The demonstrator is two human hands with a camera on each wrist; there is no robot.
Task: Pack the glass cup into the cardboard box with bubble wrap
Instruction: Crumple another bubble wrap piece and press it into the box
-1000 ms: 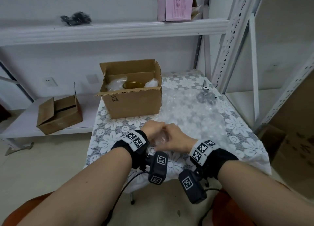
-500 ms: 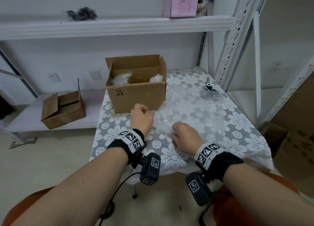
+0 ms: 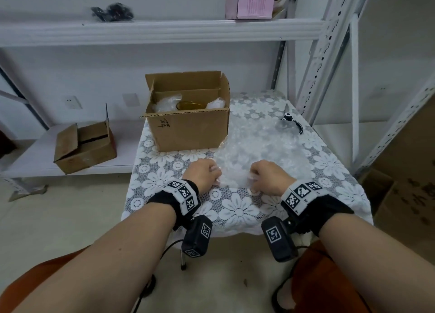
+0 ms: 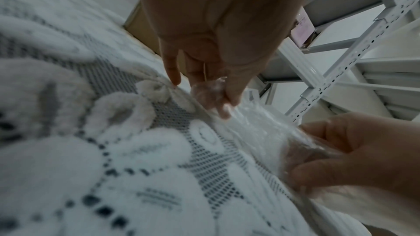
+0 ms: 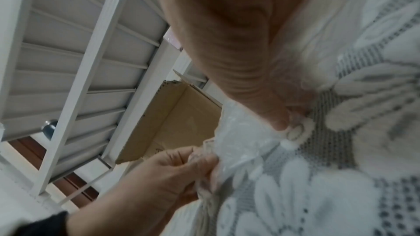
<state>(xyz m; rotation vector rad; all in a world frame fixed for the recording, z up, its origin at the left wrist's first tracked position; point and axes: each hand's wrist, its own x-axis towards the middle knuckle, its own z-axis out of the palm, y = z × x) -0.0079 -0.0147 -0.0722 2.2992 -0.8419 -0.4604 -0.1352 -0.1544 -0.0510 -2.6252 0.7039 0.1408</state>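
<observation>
Two hands pinch the near edge of the bubble wrap (image 3: 254,148): left hand (image 3: 202,175) has curled fingers nipping its corner, right hand (image 3: 270,178) grips the other near corner, thumb on top. Hands sit apart, likely to keep the sheet taut and flat on the desk (image 3: 235,209) so it can be laid out or lifted evenly. Left wrist view shows fingertips (image 4: 223,112) clamped on the clear film, lace cloth under it.

Beyond the hands, the sheet spreads away over the desk, its left side reaching the foot of the cardboard box (image 3: 190,131). Box stands just ahead of the left hand, flaps open, probably ready to take padding. Inside it a gold-rimmed item (image 3: 188,105) sits between wads of wrap, likely the glass cup, cannot tell for sure. Far right of the right hand, a small dark tool (image 3: 290,122) lies at the sheet's far corner, type unclear.
</observation>
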